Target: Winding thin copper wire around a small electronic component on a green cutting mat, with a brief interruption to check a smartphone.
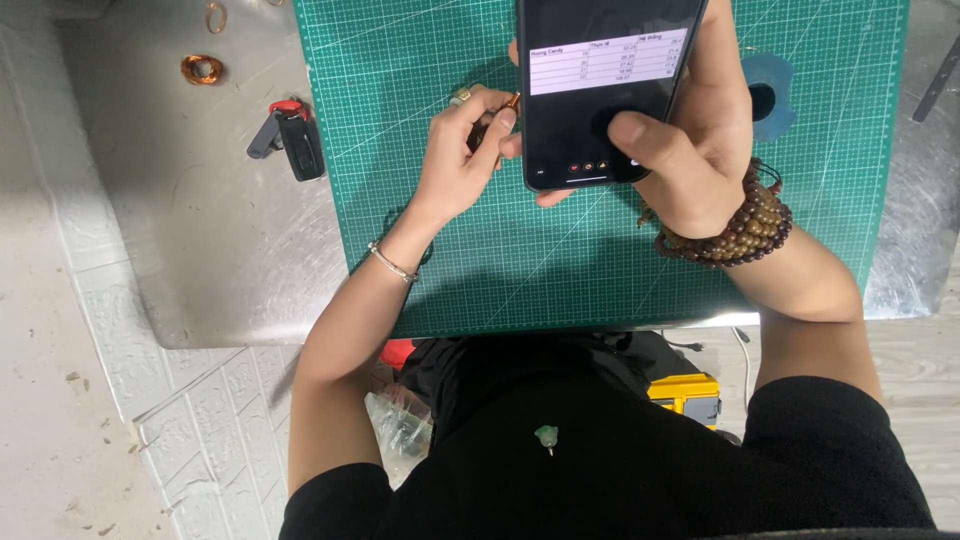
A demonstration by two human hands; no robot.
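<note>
My right grip (700,130) is wrapped round a black phone (600,90), fingers behind its back and the thumb lying across the lower part of the glass, so the phone hangs tilted above the green cutting mat (600,260) with its screen toward me. My left grip (462,155) is pinched shut on a small copper-coloured piece (513,100) just beside the phone's left edge; most of that piece is hidden by my fingers, so I cannot tell its full shape.

I judge the phone to be stiff, smooth and a little slippery, with glass that would not take a fall onto the steel desk (200,250) kindly. It is best held by its two long edges, as now, with the thumb only resting on the face. The little piece looks light and thin, probably easy to bend or drop, so a fingertip pinch near its end suits it.

Nearest me, below the phone, are the wooden bead bracelets (745,225) on my right wrist and a thin silver bangle (390,263) on my left. To the left of the phone, off the mat, lies a black and red key fob (290,135). Farther left and beyond sit a copper wire coil (201,69) and a loose wire ring (216,16). To the right of the phone, partly behind my hand, is a blue tape roll (768,95).
</note>
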